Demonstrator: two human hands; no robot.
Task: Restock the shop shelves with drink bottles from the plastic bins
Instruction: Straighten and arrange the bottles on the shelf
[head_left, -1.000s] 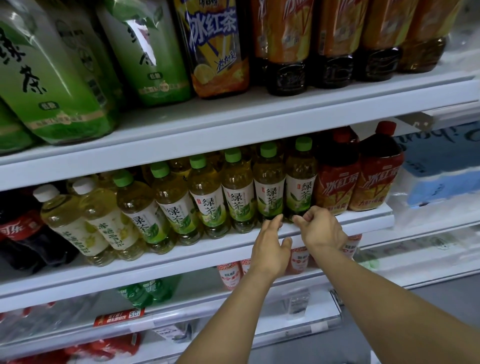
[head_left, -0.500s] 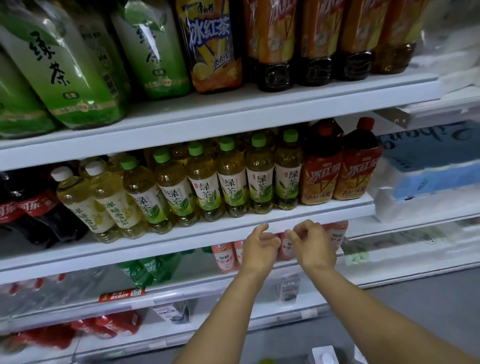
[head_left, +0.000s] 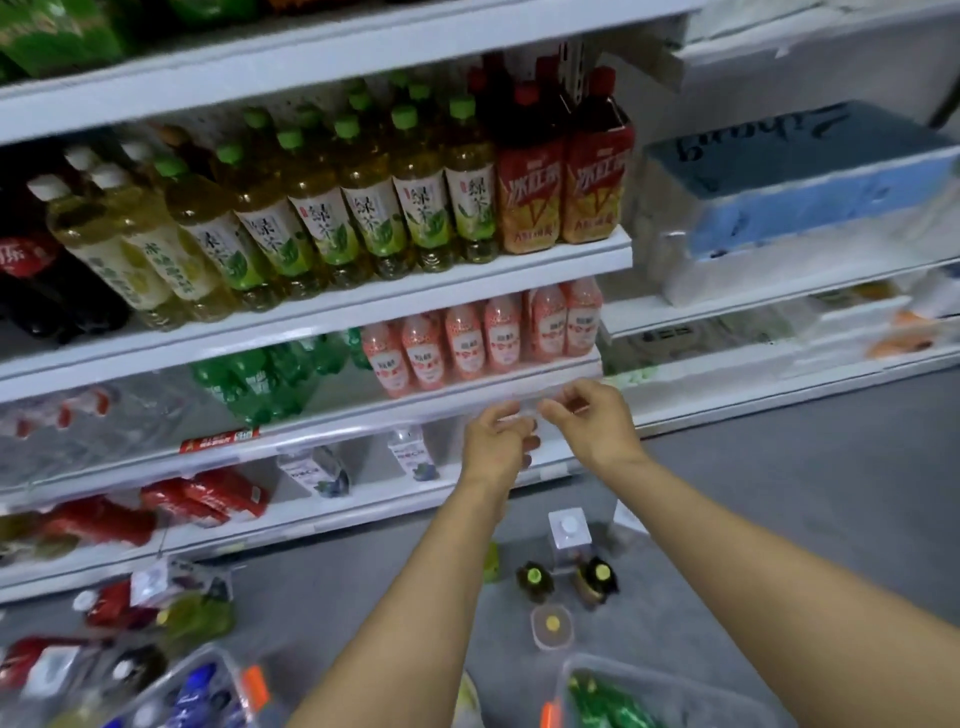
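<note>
Though grip unclear, hands, left (head_left: 497, 441) beside right (head_left: 597, 418), curled below 绿茶 bottles (head_left: 374, 218).

Green-capped bottles (head_left: 374, 208) upright — middle shelf (head_left: 363, 307).

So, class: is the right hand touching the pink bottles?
Apart. Head view: the right hand is down at the shelf edge, pink bottles above it.

**Hands at a shelf edge**

The left hand (head_left: 498, 441) and right hand (head_left: 592, 421) meet at centre frame. Their fingers are curled against the front edge of the shelf (head_left: 415, 402) bearing pink bottles (head_left: 483, 338), and blur obscures any grip. Green-capped tea bottles (head_left: 363, 208) stand one shelf higher. A plastic bin (head_left: 623, 665) lies at lower right.
</note>
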